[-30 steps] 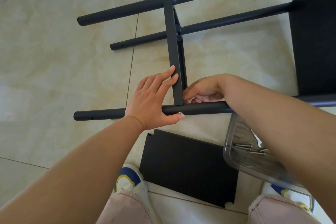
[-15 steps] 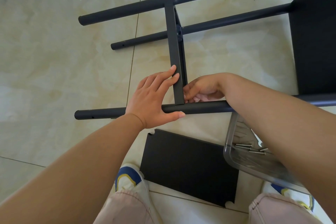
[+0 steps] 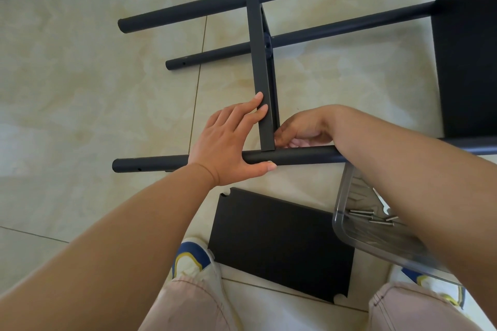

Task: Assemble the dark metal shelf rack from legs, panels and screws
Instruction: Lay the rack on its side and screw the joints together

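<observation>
The dark rack lies on its side on the tile floor. A near leg tube (image 3: 304,156) runs left to right, and a shelf panel (image 3: 260,67) stands edge-on between it and the far leg (image 3: 215,7). My left hand (image 3: 228,142) grips the near leg, thumb under it, with its fingers pressed on the panel's edge. My right hand (image 3: 301,131) is curled behind the panel at the joint with the near leg; what its fingertips pinch is hidden. A screw head (image 3: 269,161) shows at my left thumb.
A loose black panel (image 3: 279,242) lies flat by my shoes. A clear plastic tray (image 3: 347,226) with several screws (image 3: 361,213) sits under my right forearm. A third leg (image 3: 309,35) lies between the others and another mounted panel (image 3: 468,62) stands at the right.
Both hands stay at the joint. The right hand's fingers shift slightly behind the panel; the rack has not moved.
</observation>
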